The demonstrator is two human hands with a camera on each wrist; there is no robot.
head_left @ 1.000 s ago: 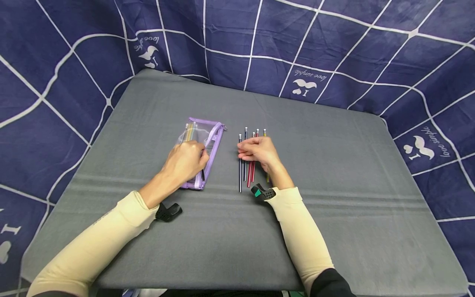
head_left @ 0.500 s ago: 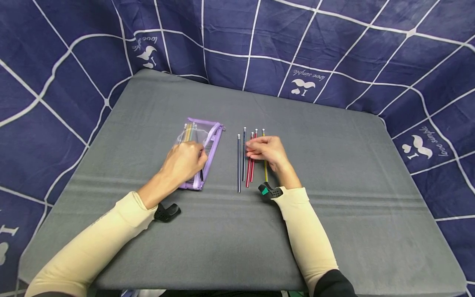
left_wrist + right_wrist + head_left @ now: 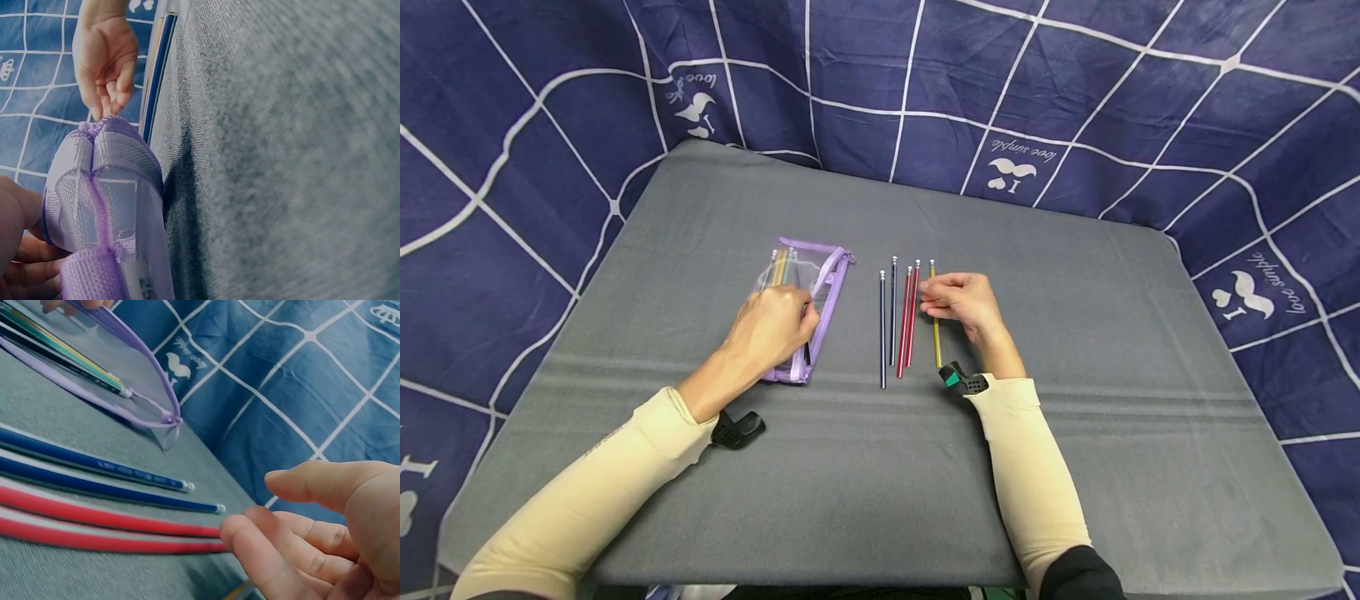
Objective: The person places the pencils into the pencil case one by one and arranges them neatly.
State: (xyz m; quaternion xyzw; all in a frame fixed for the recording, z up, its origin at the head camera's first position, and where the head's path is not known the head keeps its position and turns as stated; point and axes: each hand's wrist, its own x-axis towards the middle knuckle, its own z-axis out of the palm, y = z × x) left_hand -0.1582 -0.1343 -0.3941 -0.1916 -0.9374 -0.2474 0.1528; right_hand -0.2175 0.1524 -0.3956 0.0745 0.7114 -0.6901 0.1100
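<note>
My right hand (image 3: 962,302) lies over the yellow pencil (image 3: 937,337), thumb spread from loosely bent fingers and holding nothing; I can't tell whether it touches the shaft. That pencil lies on the grey cloth (image 3: 1075,333), rightmost of five, beside two red pencils (image 3: 912,317), with two blue pencils (image 3: 883,329) farther left. All run near to far, metal-banded ends away from me.

I judge each one light, stiff and smooth, liable to roll or skid if nudged. I'd take it mid-shaft, in a light pinch of thumb and fingertips; the red pair lie close, so one could drag its neighbour.

To their left is the clear pencil case (image 3: 827,290), trimmed in purple. My left hand (image 3: 775,329) grips its side, and the zip edges stand apart. The film looks soft and floppy, so the firmer trim seems the best hold. Inside, several pencils (image 3: 94,373), yellow, green and dark among them, lie lengthwise together; the hand hides too much to count them.
</note>
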